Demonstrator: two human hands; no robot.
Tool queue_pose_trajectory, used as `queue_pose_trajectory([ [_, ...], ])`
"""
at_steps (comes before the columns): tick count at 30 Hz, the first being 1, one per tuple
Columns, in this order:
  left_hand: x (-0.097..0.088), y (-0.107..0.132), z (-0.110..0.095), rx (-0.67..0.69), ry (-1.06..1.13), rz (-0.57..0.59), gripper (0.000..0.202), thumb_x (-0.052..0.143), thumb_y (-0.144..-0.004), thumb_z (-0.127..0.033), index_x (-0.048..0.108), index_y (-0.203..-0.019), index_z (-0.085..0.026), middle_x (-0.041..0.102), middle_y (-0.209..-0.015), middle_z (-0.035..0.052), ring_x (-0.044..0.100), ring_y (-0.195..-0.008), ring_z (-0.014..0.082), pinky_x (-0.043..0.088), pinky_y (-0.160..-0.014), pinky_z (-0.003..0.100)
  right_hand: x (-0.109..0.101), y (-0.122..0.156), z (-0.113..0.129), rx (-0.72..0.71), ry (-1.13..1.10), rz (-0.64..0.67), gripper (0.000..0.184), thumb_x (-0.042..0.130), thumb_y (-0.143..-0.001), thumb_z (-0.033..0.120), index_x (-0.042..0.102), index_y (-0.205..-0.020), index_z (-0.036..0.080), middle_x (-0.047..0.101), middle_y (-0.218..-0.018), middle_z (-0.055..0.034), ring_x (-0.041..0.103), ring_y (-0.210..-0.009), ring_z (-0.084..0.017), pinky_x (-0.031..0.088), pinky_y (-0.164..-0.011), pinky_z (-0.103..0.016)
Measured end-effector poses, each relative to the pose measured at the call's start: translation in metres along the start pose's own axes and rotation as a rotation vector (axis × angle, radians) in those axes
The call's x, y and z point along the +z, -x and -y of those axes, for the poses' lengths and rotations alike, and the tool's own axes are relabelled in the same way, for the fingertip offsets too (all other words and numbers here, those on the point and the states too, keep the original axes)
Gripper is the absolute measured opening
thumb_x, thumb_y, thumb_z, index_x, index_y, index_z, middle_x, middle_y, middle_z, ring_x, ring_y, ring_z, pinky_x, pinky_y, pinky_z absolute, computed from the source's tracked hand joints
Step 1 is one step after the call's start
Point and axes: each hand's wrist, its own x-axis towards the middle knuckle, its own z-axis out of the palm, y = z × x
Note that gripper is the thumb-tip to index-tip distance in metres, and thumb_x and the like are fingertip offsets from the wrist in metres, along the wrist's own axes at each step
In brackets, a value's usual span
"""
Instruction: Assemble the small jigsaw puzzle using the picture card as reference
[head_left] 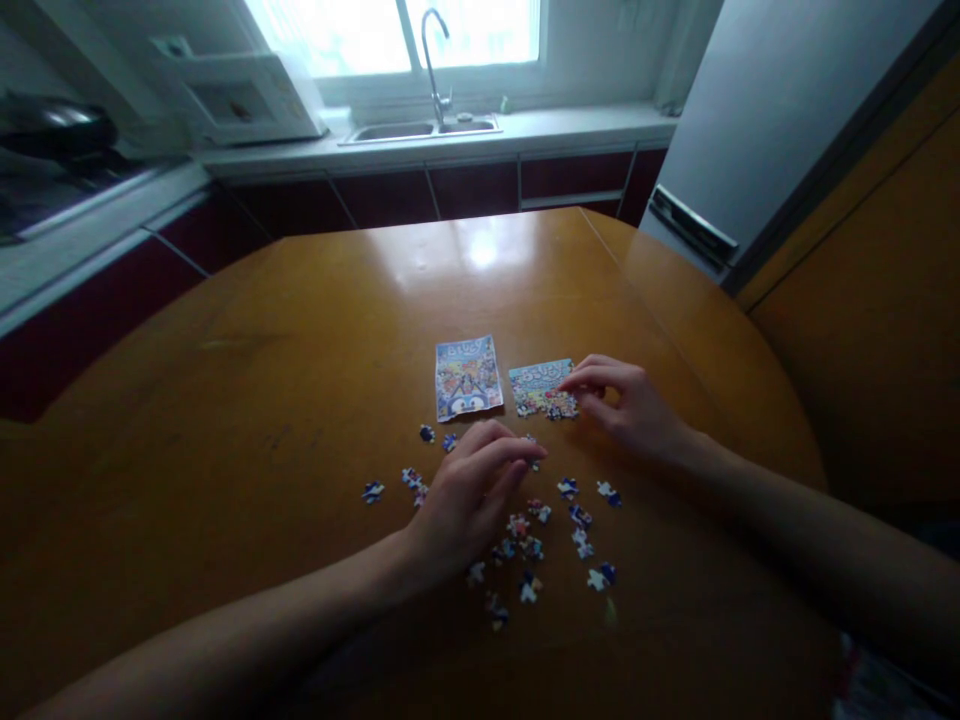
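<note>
A partly assembled jigsaw puzzle (540, 376) lies on the table, its top rows joined and its lower edge uneven. My right hand (626, 400) reaches over its right side, index fingertip on the puzzle and thumb a little apart. Left of it lies a creased picture sheet (469, 380) with similar artwork. My left hand (480, 485) hovers over the loose pieces, fingers stretched out, with a puzzle piece (533, 464) by its fingertips. More loose pieces lie near it, including a small heap (519, 526), a blue piece (568, 488) and a blue-and-white piece (373, 491). My left hand hides some of them.
The wooden table (300, 330) has a rounded outline and shines at its far side. Beyond it are a counter with a sink (405, 131) and faucet (433, 70), a white microwave (244, 98), a wok (56, 128) at left and a fridge (750, 110) at right.
</note>
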Motion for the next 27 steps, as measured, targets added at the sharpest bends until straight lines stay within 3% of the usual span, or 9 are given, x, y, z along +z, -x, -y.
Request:
queue_pose_trajectory([
  [3,-0.001,-0.003,0.002,-0.042,-0.011,-0.102,0.008,0.064,-0.093,-0.021,0.065,-0.101,-0.02,0.066,-0.087,0.0022,0.061,-0.077,0.0133,0.053,-0.069,0.027,0.009,0.008,0.015,-0.014,-0.109,0.088,0.015,0.062,-0.089,0.017,0.072,-0.099,0.021,0.07,-0.091,-0.004,0.061,-0.081,-0.017,0.049,-0.07,-0.032],
  [6,-0.002,-0.004,0.003,-0.068,-0.018,-0.178,0.019,0.076,-0.085,-0.031,0.063,-0.092,-0.02,0.067,-0.079,-0.0012,0.06,-0.069,0.0115,0.051,-0.063,0.025,0.016,0.014,0.027,-0.052,-0.191,0.151,0.012,0.067,-0.087,0.019,0.069,-0.099,0.02,0.069,-0.087,-0.0027,0.06,-0.075,-0.015,0.05,-0.067,-0.03],
  [9,-0.004,-0.004,0.006,-0.067,0.011,-0.211,0.029,0.08,-0.079,-0.041,0.062,-0.084,-0.02,0.066,-0.076,-0.0019,0.062,-0.068,0.0115,0.05,-0.061,0.025,0.022,0.018,0.037,-0.197,-0.215,0.168,0.017,0.072,-0.084,0.018,0.067,-0.1,0.019,0.067,-0.087,-0.0037,0.062,-0.077,-0.015,0.054,-0.07,-0.032],
  [15,-0.004,0.0,0.014,-0.098,0.149,-0.204,0.038,0.083,-0.072,-0.049,0.061,-0.08,-0.02,0.064,-0.073,-0.0016,0.059,-0.066,0.012,0.048,-0.059,0.027,0.028,0.022,0.044,-0.398,-0.191,0.125,0.019,0.067,-0.089,0.013,0.065,-0.106,0.021,0.067,-0.095,-0.0076,0.065,-0.085,-0.016,0.057,-0.069,-0.031],
  [27,-0.004,-0.002,0.006,0.023,0.182,-0.146,0.04,0.085,-0.07,-0.049,0.062,-0.084,-0.019,0.063,-0.079,-0.0004,0.057,-0.07,0.0123,0.046,-0.061,0.026,0.029,0.022,0.045,-0.542,-0.113,0.075,0.004,0.069,-0.088,0.014,0.067,-0.091,0.016,0.068,-0.089,-0.0078,0.063,-0.078,-0.014,0.054,-0.065,-0.028],
])
